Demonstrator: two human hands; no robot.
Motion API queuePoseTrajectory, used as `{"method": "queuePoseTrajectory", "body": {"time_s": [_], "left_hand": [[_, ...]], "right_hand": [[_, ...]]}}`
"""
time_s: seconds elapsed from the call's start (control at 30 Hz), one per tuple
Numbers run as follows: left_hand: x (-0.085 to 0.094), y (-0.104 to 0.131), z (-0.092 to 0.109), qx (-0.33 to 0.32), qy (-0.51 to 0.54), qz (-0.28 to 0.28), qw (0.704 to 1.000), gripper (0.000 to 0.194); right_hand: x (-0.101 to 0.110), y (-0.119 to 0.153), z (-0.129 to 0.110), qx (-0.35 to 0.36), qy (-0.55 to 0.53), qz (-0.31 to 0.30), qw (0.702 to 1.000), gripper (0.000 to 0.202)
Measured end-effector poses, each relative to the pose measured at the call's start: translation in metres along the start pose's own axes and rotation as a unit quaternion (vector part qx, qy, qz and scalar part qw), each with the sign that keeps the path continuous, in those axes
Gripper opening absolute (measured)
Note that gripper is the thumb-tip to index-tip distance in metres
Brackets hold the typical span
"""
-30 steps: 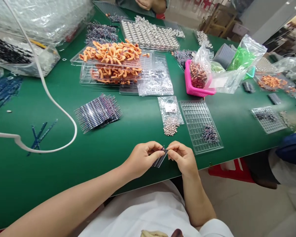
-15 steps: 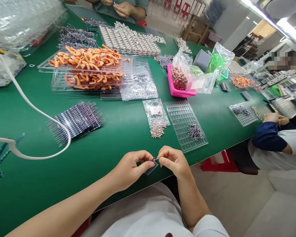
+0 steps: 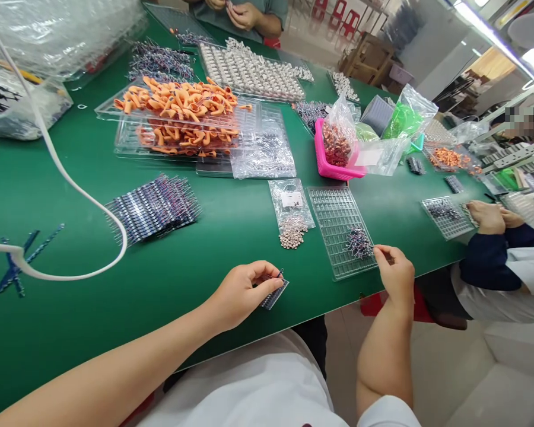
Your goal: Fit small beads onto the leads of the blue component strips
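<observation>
Right hand (image 3: 396,273) has moved from left hand (image 3: 242,293) to parts pile (image 3: 358,243), can't tell if gripping; left pinches dark strip (image 3: 275,295), presumably steadying it, tray (image 3: 331,216) within right's reach.

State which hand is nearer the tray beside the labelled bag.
Right: the right hand is at the right edge of the tray; the left hand is apart, to its left.

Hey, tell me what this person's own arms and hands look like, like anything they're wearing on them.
The left hand and right hand are ungloved, with no rings, watch or bracelet visible. The left forearm is uncovered as far as the picture shows, its sleeve out of view. The right forearm leads to a plain white cloth sleeve.
</observation>
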State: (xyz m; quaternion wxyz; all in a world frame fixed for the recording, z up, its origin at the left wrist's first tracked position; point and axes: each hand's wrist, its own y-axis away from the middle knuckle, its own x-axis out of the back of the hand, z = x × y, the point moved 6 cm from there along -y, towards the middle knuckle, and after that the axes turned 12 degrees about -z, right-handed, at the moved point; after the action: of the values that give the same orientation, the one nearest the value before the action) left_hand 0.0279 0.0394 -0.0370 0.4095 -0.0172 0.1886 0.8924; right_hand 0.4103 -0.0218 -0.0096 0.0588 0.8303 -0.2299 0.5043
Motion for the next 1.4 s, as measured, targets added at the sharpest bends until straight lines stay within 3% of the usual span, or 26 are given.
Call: {"method": "queuePoseTrajectory", "body": {"time_s": [0.1,0.23,0.3,0.4,0.5,0.67,0.87,1.03,1.2,1.4], "left_hand": [[0.001,-0.001,-0.001,0.008,0.014,0.009,1.0,0.024],[0.001,-0.002,0.0,0.013,0.031,0.021,0.999,0.023],[0.002,-0.002,0.001,0.013,0.034,0.025,0.999,0.023],[0.002,-0.001,0.003,0.017,0.033,0.027,0.999,0.023],[0.003,0.0,0.005,0.009,0.027,0.032,0.999,0.022],[0.004,-0.001,0.007,-0.003,0.018,0.032,0.999,0.019],[0.004,-0.003,0.001,0.0,0.034,0.022,0.999,0.02],[0.004,-0.003,-0.002,0.006,0.045,0.016,0.999,0.021],[0.004,-0.004,-0.001,0.002,0.047,0.012,0.999,0.022],[0.004,-0.004,-0.003,0.006,0.051,0.012,0.999,0.022]], "right_hand": [[-0.004,0.003,-0.013,0.043,0.07,0.028,0.996,0.033],[-0.011,0.028,-0.061,0.109,0.062,0.077,0.989,0.024],[-0.025,0.041,-0.094,0.161,0.018,0.034,0.986,0.016],[-0.057,0.053,-0.14,0.238,-0.05,-0.085,0.966,0.014],[-0.084,0.052,-0.165,0.262,-0.054,-0.145,0.953,0.017],[-0.1,0.045,-0.174,0.278,0.002,-0.141,0.95,0.019],[-0.103,0.05,-0.179,0.316,0.063,-0.115,0.94,0.02],[-0.097,0.05,-0.183,0.323,0.043,-0.104,0.94,0.021],[-0.102,0.044,-0.196,0.355,0.048,-0.15,0.921,0.04],[-0.117,0.042,-0.199,0.367,0.084,-0.178,0.909,0.046]]}}
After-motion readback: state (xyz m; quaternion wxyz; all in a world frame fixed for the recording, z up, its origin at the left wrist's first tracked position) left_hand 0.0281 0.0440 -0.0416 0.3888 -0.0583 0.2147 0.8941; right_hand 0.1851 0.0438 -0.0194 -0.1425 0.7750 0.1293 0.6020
